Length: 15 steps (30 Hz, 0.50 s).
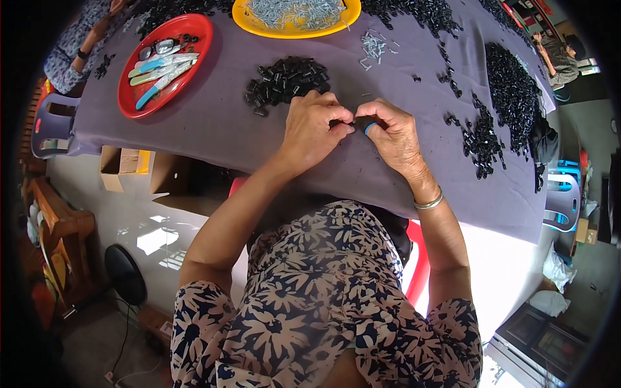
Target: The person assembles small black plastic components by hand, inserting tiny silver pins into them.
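My left hand [313, 129] is closed in a pinch over the purple-grey tablecloth, with a small black piece [336, 123] between thumb and fingers. Close beside it, my right hand [396, 137] has its thumb and fingers pressed together. A dark cover with a blue edge [370, 128] sits at the right thumb; whatever those fingertips pinch is hidden. The fingertips of both hands nearly meet. Just beyond my left hand lies a heap of small black cylindrical parts [288, 81]. Farther off to the right is a little pile of thin silvery pins [374, 48].
A yellow tray [291, 34] of silvery pins stands at the far side. To the left, a red tray [124, 103] holds blue- and white-handled tools. Larger heaps of black parts [511, 90] spread along the right. Another person's arm [90, 42] shows at far left.
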Tool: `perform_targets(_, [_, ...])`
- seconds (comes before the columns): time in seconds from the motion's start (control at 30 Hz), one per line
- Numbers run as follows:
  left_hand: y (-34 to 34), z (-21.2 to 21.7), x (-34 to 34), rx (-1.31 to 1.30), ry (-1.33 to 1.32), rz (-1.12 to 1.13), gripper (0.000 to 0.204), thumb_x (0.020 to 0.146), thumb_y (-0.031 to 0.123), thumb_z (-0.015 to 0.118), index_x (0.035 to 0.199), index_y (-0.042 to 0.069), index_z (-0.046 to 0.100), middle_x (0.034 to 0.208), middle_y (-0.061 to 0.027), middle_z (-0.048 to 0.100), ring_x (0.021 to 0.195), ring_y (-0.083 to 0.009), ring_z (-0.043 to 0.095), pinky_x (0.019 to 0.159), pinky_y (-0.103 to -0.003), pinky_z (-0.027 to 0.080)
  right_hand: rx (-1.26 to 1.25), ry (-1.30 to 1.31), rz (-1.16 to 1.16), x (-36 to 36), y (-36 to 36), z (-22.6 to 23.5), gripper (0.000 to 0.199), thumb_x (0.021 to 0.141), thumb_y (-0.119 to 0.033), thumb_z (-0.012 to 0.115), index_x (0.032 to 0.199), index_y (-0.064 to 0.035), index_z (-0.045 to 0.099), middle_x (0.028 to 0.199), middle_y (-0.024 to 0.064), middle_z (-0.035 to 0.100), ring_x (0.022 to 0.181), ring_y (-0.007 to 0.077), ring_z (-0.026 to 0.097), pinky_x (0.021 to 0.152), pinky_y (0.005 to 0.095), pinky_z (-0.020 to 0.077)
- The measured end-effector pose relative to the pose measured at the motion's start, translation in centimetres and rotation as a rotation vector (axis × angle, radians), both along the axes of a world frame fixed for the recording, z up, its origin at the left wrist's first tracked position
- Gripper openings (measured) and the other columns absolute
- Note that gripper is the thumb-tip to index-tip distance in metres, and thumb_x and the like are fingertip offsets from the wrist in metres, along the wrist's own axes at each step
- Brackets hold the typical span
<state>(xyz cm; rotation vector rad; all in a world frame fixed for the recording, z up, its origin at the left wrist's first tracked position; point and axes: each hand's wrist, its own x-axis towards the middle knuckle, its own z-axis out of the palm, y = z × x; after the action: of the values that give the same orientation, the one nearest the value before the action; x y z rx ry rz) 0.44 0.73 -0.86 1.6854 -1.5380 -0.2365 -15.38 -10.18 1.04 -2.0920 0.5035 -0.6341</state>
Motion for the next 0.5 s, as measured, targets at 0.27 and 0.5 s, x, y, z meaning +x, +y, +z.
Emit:
perform_targets(0.27, [-0.15,-0.3,0.03,-0.009,-0.003,0.018,0.011,0.072,0.015,0.078,0.081,0.013,0.072,0.084,-0.0002,0.062,0.087,-0.0209,0.055,0.082,-0.038,0.037,-0.045,-0.007,0.006,0.1,0.42,0.1,0.026,0.077,0.015,0.053,0.096,-0.0004,0.062,0.086,0.0028,0.061,0.076,0.0104,0.054,0.071,0.0239,0.0463])
perform_targets(0.5, [-0.01,-0.19,-0.07,-0.014,0.01,0.017,0.011,0.072,0.016,0.078,0.08,0.012,0.072,0.084,-0.0005,0.062,0.088,-0.0213,0.055,0.083,-0.037,0.036,-0.083,-0.031,-0.001,0.39,0.41,-0.14,0.027,0.076,0.015,0.052,0.096,-0.0002,0.062,0.085,0.0052,0.06,0.075,0.0123,0.056,0.07,0.0252,0.047])
